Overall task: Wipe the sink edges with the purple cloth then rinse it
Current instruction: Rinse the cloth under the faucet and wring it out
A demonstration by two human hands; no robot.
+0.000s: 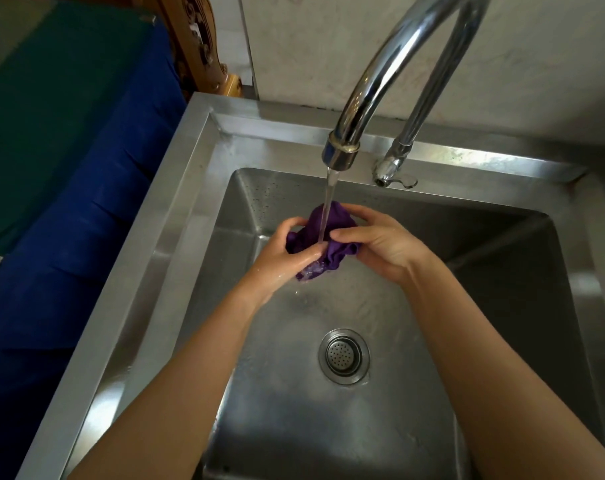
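Note:
The purple cloth (332, 230) is bunched up over the steel sink (176, 209), held between both hands. My left hand (283, 254) grips its left and lower side; my right hand (377, 244) grips its right side with the fingers over the top. A stream of water (328, 202) runs from the chrome tap spout (341, 152) straight onto the cloth, and water drips off the cloth's lower end. Both hands are wet.
The tap's base and lever (394, 168) stand on the back rim of the sink. A round drain strainer (343, 356) sits in the basin floor below my hands. A blue and green cloth-covered surface (69, 168) lies left of the sink. A tiled wall (328, 50) rises behind.

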